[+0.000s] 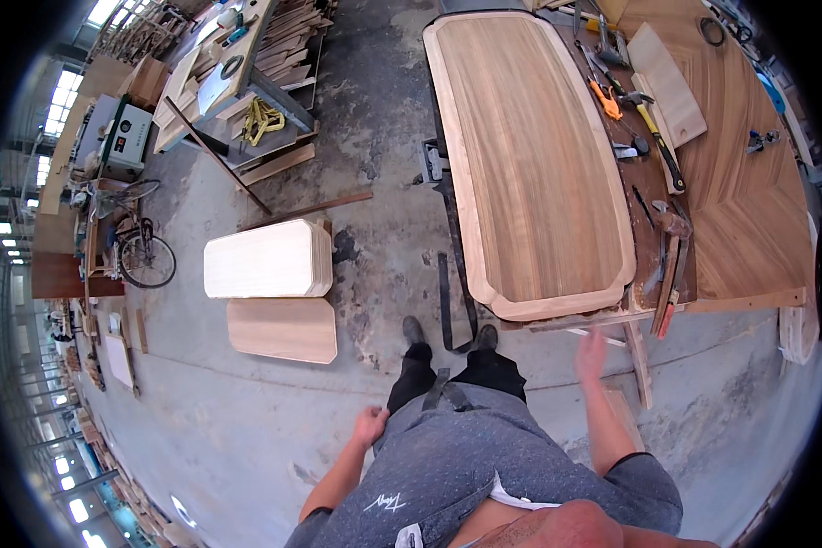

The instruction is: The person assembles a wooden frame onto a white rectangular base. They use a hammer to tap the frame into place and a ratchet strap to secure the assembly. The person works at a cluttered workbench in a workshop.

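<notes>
My left hand (370, 426) hangs beside my left thigh with its fingers curled in, and nothing shows in it. Near the bench's front edge is my right hand (592, 354), smeared by motion, so its fingers do not read clearly. Just beyond it lies a long wooden panel (530, 155) with cut-off corners and a paler border, flat on the bench. I cannot tell whether the right hand touches anything. Right of the panel are a yellow-and-black hammer (653, 128), an orange-handled tool (605, 99) and another hammer (674, 226).
A stack of pale boards (267, 259) stands on the floor to the left, with a single board (283, 331) before it. A black strap (446, 301) lies by my feet. Farther off are a bicycle (146, 256) and yellow clamps (262, 121). A wooden leg (637, 365) juts below the bench.
</notes>
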Tool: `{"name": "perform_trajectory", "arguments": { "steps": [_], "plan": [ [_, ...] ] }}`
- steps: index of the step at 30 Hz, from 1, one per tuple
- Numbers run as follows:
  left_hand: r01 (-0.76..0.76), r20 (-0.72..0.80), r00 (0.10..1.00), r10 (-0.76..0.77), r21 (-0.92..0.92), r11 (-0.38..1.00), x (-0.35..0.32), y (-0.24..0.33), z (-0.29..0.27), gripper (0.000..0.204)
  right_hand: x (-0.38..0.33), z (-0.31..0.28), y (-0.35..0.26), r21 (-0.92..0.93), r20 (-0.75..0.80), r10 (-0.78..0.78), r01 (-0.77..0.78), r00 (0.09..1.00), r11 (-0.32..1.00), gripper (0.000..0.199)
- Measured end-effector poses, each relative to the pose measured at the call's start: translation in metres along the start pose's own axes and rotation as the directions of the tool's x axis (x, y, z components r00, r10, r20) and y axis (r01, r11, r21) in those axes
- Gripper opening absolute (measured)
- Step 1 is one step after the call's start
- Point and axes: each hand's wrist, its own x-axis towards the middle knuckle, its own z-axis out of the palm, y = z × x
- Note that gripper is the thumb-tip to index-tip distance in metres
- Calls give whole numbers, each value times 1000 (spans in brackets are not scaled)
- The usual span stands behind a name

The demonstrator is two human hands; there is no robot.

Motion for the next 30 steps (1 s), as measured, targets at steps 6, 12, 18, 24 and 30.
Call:
{"name": "perform_trajectory", "arguments": {
  "steps": [6,12,18,24,30],
  "plan": [
    [35,63,998,-18,-281,959,-9,-64,-13,42,-151,89,-9,112,563,367,-508,741,854,19],
    [242,366,925,-103,-356,902,-58,-42,-107,34,-182,115,-7,-225,723,525,-566,450,793,27],
    [363,665,740,97,-517,775,-87,-82,-135,36,-154,96,-58,-79,914,171,-251,369,965,27],
    [183,503,841,200,-612,769,-138,-85,-101,34,-126,103,-81,-122,931,178,-188,319,975,27],
    [-16,158,977,143,-614,789,-177,-121,25,29,-109,73,-63,-119,949,158,-157,272,980,28]
  ]
}}
